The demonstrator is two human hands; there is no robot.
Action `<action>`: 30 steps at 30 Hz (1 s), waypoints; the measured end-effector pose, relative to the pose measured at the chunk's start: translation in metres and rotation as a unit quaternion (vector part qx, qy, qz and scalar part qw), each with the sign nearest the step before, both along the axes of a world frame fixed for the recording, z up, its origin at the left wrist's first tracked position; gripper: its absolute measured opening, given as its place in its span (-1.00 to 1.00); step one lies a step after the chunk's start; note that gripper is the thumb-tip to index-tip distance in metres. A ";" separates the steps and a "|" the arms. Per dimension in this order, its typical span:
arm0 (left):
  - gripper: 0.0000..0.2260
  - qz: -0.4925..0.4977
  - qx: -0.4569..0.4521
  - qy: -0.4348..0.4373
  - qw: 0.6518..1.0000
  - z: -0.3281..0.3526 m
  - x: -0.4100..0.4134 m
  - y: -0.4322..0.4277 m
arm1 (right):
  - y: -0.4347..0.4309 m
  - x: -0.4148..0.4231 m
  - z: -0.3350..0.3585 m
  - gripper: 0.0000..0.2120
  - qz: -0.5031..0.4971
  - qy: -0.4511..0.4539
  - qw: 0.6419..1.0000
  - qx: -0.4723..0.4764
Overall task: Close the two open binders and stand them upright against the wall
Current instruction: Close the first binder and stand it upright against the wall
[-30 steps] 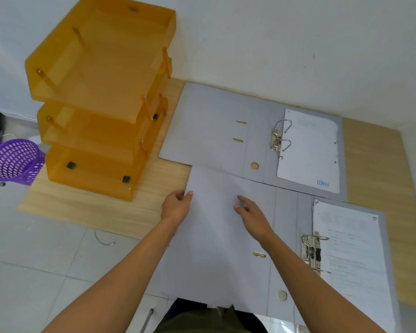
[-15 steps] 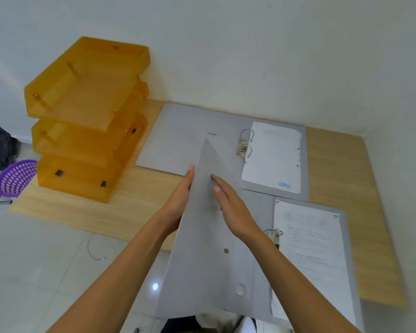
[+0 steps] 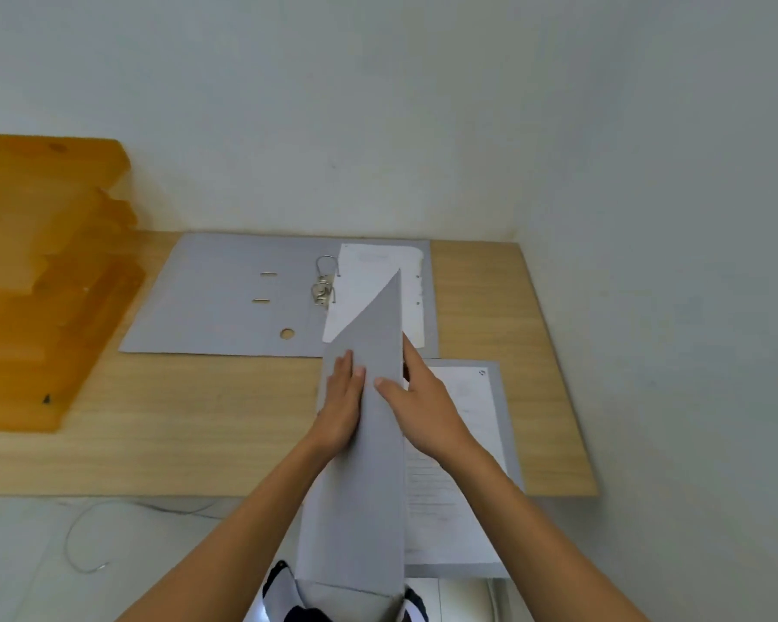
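Right grip (image 3: 423, 410) pinches half-closed grey binder (image 3: 360, 509).

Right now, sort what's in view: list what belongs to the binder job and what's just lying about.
Job: near binder, cover raised; far binder, open flat; left hand; right hand; wall.
Lying about: orange letter trays; loose wire on floor.

Lines on the sheet (image 3: 432, 514) (near binder (image 3: 360, 487)) are too blurred to read.

The near cardboard binder (image 3: 360, 487) and far cardboard binder (image 3: 216, 307) are showing plain grey; the stacked plastic trays (image 3: 41, 285) are glowing translucent orange.
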State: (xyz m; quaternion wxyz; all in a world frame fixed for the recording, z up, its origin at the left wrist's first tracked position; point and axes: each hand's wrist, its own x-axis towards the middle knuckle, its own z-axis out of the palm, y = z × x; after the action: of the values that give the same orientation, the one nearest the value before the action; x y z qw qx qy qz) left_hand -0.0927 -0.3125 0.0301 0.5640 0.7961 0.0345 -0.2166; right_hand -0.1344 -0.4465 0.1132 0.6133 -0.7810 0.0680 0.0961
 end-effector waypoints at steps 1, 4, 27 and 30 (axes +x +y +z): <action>-0.37 0.004 0.030 0.010 0.999 -0.010 -0.004 0.001 | -0.010 -0.002 -0.002 -0.39 -0.007 0.004 1.000 -0.005; -0.32 0.013 0.081 0.026 0.996 -0.033 -0.015 0.008 | -0.045 -0.004 -0.012 -0.39 -0.026 0.027 0.999 -0.013; -0.31 0.061 0.116 0.097 0.987 -0.052 -0.069 -0.019 | -0.136 -0.056 -0.158 -0.31 -0.029 0.190 0.922 -0.336; -0.35 0.065 0.104 0.091 0.988 -0.051 -0.072 -0.019 | -0.130 -0.061 -0.166 -0.26 0.001 0.193 0.935 -0.298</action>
State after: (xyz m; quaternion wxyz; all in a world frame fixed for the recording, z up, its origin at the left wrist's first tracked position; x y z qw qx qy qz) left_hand -0.1649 -0.3318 -0.0210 0.4856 0.8233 0.1594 -0.2467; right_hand -0.1951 -0.5761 -0.0532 0.3273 -0.8943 0.2102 0.2211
